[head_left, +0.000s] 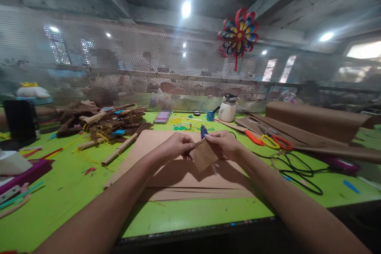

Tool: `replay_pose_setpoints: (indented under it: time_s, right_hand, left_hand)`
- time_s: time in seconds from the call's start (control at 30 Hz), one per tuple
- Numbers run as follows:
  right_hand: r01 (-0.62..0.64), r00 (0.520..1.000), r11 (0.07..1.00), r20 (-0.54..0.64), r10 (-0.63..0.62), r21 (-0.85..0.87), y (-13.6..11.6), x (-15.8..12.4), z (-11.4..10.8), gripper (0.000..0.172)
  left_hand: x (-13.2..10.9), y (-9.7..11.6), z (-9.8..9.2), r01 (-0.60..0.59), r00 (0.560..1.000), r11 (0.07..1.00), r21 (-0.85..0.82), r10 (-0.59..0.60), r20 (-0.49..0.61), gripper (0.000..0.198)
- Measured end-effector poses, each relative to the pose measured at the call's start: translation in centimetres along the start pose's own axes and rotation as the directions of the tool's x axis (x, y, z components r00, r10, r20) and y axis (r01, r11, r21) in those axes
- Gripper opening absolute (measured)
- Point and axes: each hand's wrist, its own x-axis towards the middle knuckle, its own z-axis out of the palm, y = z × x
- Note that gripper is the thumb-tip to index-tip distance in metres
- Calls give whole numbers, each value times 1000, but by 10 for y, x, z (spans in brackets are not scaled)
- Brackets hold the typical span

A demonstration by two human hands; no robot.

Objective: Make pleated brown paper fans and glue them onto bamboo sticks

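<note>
A small piece of brown paper (pixel 204 156) is held up between both hands over a stack of larger brown paper sheets (pixel 169 174). My left hand (pixel 178 145) pinches its upper left edge with thumb and fingers. At the upper right corner, my right hand (pixel 224 143) grips the same piece. Just behind the held paper a blue tool (pixel 204 131) lies on the table, partly hidden, so its kind is unclear. A thin whitish stick (pixel 214 169) shows below the paper, near my right hand.
Scissors with yellow handles (pixel 270 142), an orange-handled cutter (pixel 254 137) and a black cable (pixel 297 172) lie to the right, before a large brown paper roll (pixel 315 121). Left is a heap of brown scraps (pixel 101 117). A white jug (pixel 227 109) stands behind.
</note>
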Motion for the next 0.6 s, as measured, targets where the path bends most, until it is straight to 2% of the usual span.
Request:
replay_pose_setpoints:
  time_s: [0.1, 0.2, 0.43, 0.6]
  right_hand:
    - [0, 998, 1000, 62, 0, -11, -3, -1, -6, 34]
    - [12, 997, 999, 76, -9, -46, -2, 0, -9, 32]
    - [50, 999, 982, 2, -50, -183, 2, -1, 0, 30]
    - [87, 992, 930, -59, -116, -357, -3, -6, 9, 27]
  left_hand:
    - [0, -2, -6, 0, 999, 999, 47, -2, 33, 20]
    - [2, -5, -9, -55, 998, 991, 124, 52, 29, 20]
    - [6, -9, 0, -106, 994, 988, 109, 109, -24, 33]
    - [1, -4, 3, -138, 990, 976, 169, 137, 17, 32]
